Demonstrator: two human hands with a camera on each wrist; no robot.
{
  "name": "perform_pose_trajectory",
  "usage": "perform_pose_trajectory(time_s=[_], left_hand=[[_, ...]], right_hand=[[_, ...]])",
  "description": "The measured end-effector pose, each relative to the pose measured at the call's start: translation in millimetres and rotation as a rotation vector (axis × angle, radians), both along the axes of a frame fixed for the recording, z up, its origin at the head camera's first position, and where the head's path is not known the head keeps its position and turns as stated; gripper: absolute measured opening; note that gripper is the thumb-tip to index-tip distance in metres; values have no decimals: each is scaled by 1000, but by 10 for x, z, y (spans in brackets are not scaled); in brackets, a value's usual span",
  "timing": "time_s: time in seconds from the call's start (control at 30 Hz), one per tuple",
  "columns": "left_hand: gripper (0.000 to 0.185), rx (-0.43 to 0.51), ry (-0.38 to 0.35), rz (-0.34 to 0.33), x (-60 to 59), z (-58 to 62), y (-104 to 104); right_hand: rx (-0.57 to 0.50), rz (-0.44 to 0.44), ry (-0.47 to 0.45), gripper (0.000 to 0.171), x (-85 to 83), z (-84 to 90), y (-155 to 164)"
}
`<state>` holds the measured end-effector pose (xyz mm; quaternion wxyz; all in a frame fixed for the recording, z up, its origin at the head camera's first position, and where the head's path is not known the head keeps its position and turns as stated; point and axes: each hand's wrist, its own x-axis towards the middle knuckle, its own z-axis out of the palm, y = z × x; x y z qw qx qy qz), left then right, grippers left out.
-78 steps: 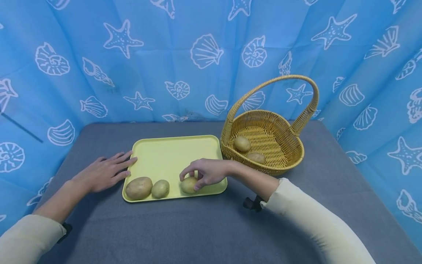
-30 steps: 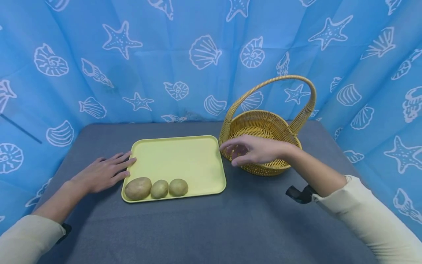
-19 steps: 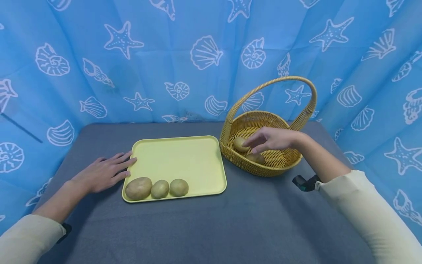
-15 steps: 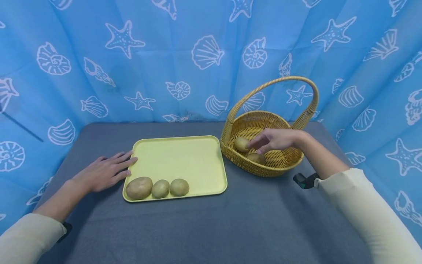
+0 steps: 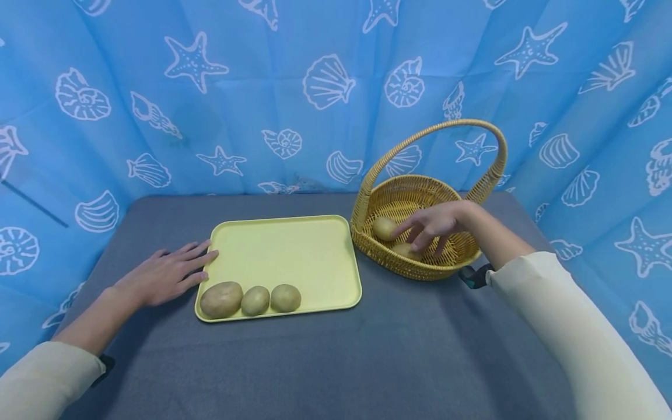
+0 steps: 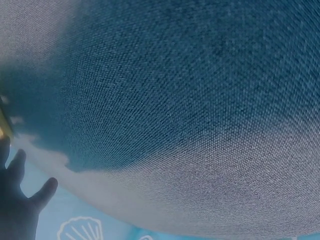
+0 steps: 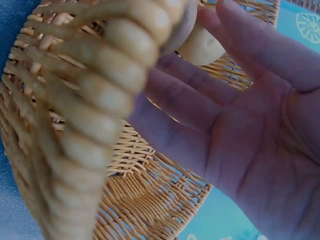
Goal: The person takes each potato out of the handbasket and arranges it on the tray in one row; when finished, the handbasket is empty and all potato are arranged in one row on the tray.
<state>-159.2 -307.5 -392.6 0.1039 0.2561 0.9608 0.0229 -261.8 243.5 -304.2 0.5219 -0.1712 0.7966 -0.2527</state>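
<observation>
In the head view my left hand (image 5: 165,274) lies spread at the left edge of a yellow tray (image 5: 283,248), fingertips over its rim. Along the tray's near side sit a large brown potato (image 5: 221,300), a small potato (image 5: 255,301) and another small potato (image 5: 286,298). My right hand (image 5: 437,223) reaches into a wicker basket (image 5: 406,267), fingers extended downward. Inside it, one potato (image 5: 384,228) lies at the left; a second potato (image 5: 403,250) is partly covered by the thumb. The right wrist view shows the palm (image 7: 255,145) facing the potatoes, fingers loosely extended.
The basket's tall arched handle (image 5: 452,123) rises above the right forearm. A dark grey cloth (image 5: 294,361) covers the table. Behind it hangs a blue curtain (image 5: 252,105) with white shell and starfish prints.
My right hand let go of the third potato on the tray, which now sits beside the small one. It then moved right into the basket and lower among the potatoes. My left hand stayed put.
</observation>
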Motion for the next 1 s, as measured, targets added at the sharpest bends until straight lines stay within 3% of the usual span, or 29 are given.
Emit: perform_pose_trajectory(time_s=[0.3, 0.63, 1.0], left_hand=[[63, -11, 0, 7, -7, -5, 6], [62, -10, 2, 9, -6, -16, -4], [61, -7, 11, 1, 0, -13, -5]], right_hand=[[48, -16, -1, 58, -10, -47, -70], [52, 63, 52, 55, -35, -52, -160], [-19, 156, 85, 57, -23, -67, -158]])
